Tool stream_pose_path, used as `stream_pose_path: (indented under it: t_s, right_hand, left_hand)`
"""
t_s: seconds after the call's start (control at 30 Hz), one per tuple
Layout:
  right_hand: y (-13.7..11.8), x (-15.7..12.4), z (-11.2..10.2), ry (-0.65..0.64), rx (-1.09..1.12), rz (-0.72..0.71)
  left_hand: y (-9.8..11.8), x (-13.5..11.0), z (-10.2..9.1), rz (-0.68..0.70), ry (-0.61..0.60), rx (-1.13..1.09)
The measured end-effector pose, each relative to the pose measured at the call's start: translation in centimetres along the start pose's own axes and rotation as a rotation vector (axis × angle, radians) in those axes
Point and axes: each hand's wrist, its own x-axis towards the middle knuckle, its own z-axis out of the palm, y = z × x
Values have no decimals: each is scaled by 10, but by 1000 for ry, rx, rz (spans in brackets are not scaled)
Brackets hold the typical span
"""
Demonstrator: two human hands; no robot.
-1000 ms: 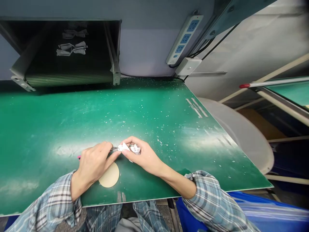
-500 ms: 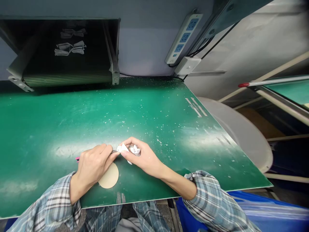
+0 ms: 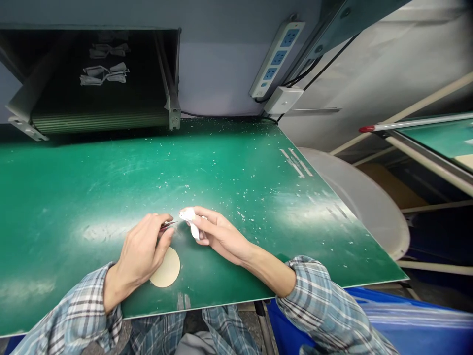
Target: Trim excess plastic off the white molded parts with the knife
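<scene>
Facing a pointed tool (image 3: 168, 225) gripped by the left hand (image 3: 138, 250), a white piece (image 3: 188, 215) is pinched by the right hand (image 3: 223, 235), both over the green table (image 3: 229, 170).

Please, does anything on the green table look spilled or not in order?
Yes: small white flecks are scattered over the green table, mostly beyond the right hand and to its right, like spilled debris, though they could be marks. Near the table's right edge, pale strips look like tape remnants or wear.
</scene>
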Motion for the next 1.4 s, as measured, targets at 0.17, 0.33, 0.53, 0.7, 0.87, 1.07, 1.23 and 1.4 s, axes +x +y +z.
stream_pose_path:
  t_s: [0.17,0.33,0.53,0.7,0.87,1.07,1.23,1.4]
  right_hand:
    - [1,2,0,-26,188,2]
    - [3,3,-1,11,216,-10]
    - [2,3,0,5,199,-14]
    - [2,3,1,28,178,-16]
    - [3,4,1,33,164,-41]
    - [6,4,3,49,153,-30]
    - [6,3,6,29,154,-14]
    - [4,1,7,-1,179,-17]
  left_hand:
    - [1,-1,0,100,-13,-4]
    - [3,-1,2,100,-50,-18]
    - [3,0,2,62,-56,-81]
    - [3,-3,2,51,-69,-77]
    - [3,-4,2,33,-74,-38]
    - [2,-4,1,8,-39,43]
    - [1,-3,0,38,50,171]
    - [-1,-1,-1,71,110,208]
